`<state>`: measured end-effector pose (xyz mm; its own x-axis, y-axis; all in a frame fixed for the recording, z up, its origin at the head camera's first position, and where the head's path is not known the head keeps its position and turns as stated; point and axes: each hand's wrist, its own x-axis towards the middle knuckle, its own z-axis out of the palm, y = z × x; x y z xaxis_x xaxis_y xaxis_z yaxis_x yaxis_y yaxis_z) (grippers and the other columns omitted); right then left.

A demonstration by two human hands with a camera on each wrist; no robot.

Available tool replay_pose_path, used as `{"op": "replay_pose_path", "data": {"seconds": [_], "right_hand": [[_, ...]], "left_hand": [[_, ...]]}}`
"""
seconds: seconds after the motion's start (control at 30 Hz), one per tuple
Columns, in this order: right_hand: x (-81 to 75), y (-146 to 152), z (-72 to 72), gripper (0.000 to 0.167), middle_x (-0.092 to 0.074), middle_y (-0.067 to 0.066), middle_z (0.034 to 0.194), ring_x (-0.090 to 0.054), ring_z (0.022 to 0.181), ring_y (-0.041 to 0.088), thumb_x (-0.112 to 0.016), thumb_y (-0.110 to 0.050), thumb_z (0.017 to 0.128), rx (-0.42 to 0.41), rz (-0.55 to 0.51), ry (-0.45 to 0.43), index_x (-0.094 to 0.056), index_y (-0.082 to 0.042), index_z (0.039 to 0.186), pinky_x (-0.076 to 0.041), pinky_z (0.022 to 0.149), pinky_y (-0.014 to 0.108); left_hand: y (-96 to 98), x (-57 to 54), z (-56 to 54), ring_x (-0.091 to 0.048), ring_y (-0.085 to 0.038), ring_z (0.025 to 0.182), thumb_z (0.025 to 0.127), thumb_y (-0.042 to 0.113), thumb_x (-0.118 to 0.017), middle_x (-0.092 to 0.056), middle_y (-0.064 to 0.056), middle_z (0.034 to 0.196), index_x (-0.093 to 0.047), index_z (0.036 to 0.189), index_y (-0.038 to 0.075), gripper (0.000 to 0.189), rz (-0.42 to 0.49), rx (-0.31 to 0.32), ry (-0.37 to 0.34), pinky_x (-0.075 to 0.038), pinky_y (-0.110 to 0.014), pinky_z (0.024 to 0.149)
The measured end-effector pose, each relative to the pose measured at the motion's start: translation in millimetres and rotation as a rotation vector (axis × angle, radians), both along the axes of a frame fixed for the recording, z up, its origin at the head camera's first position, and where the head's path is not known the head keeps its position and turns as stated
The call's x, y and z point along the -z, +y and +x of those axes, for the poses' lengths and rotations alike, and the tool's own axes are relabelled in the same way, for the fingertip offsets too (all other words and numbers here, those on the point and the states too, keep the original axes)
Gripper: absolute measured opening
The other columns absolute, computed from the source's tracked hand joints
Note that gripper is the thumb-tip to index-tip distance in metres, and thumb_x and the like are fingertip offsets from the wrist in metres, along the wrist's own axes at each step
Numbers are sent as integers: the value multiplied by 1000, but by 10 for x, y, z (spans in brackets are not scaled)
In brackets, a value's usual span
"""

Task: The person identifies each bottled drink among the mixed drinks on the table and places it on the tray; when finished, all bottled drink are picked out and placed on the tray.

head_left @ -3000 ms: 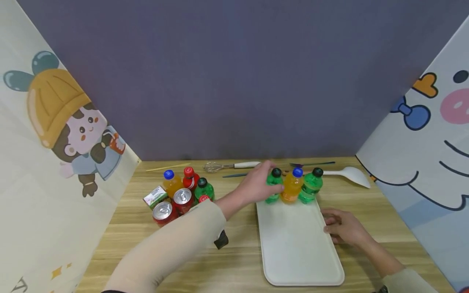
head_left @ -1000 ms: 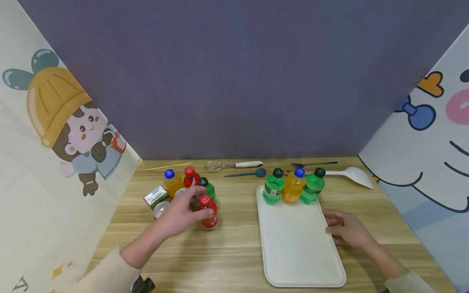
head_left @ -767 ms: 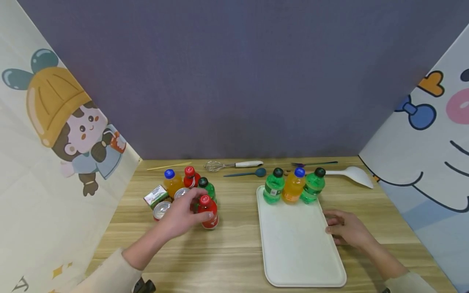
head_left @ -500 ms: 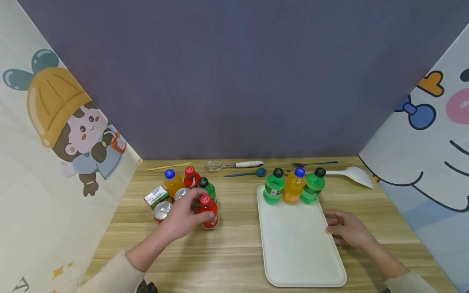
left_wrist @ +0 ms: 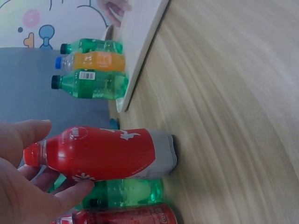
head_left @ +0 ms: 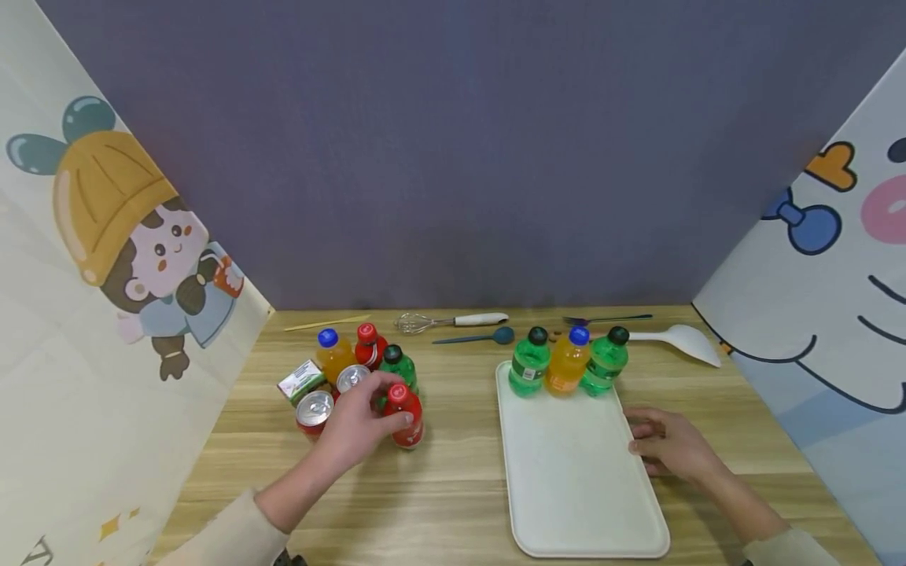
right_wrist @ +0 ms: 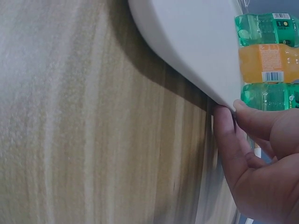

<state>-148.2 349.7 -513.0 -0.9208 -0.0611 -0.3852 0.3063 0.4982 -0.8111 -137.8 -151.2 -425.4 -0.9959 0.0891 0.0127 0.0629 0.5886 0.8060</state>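
My left hand [head_left: 357, 424] is curled round a small red bottle [head_left: 406, 420], with the thumb on the near side and fingers behind. In the left wrist view, the red bottle [left_wrist: 107, 153] stands by a green bottle [left_wrist: 131, 193] and a red can [left_wrist: 131, 215]. My right hand [head_left: 668, 444] pinches the right edge of a white tray [head_left: 583, 487]; the right wrist view shows thumb and forefinger on the tray rim [right_wrist: 205, 84]. On the tray's far end stand a green bottle [head_left: 528, 365], an orange drink bottle [head_left: 566, 363] and another green bottle [head_left: 604, 363].
Left of my left hand cluster a juice carton [head_left: 300, 381], cans [head_left: 314, 410], an orange bottle [head_left: 334, 358], another red bottle [head_left: 370, 346] and a green bottle [head_left: 399, 365]. Behind lie a whisk [head_left: 453, 320], a blue spoon [head_left: 499, 335], a fork [head_left: 609, 317] and a white ladle [head_left: 686, 341].
My left hand has left the green bottle on the tray and come back left to the red bottle, which has just shifted slightly nearer with it. My right hand stays at the tray.
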Motion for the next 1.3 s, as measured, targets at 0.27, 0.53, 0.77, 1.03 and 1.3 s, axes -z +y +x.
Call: {"op": "replay_pose_path", "data": {"seconds": [0.27, 0.53, 0.77, 1.03, 1.3], "right_hand": [[18, -8, 3, 66, -64, 22, 122, -70, 92, 23, -73, -6, 94, 5, 11, -14, -42, 2, 152, -64, 70, 40], [12, 0, -16, 66, -64, 21, 121, -70, 91, 23, -73, -6, 94, 4, 22, -17, -42, 2, 152, -64, 69, 40], [13, 7, -20, 66, -64, 21, 120, -70, 91, 23, -73, -5, 93, 6, 20, -12, -43, 2, 152, -63, 69, 40], [21, 7, -8, 66, -65, 21, 120, -70, 91, 23, -73, -6, 93, 11, 31, -16, -43, 1, 152, -63, 69, 40], [8, -6, -27, 66, -65, 21, 122, -69, 92, 22, -74, -7, 93, 10, 53, -13, -44, 0, 151, -63, 70, 40]], "left_hand": [[42, 27, 36, -62, -17, 91, 79, 9, -87, -72, -1, 113, -70, 122, 13, 46, -12, -7, -2, -55, -31, 76], [33, 57, 29, -62, -16, 87, 80, 11, -87, -72, 0, 109, -72, 118, 14, 41, -8, -15, 7, -55, -30, 75], [32, 67, 20, -60, -21, 81, 82, 16, -87, -72, 4, 101, -71, 116, 22, 38, 13, -9, -33, -52, -29, 67], [24, 75, 17, -57, -22, 76, 81, 17, -88, -70, 5, 96, -71, 113, 24, 37, -13, -11, -31, -48, -29, 63], [39, 54, 0, -59, -21, 78, 82, 16, -88, -70, 5, 98, -71, 111, 23, 34, 17, 3, -28, -51, -29, 64]]}}
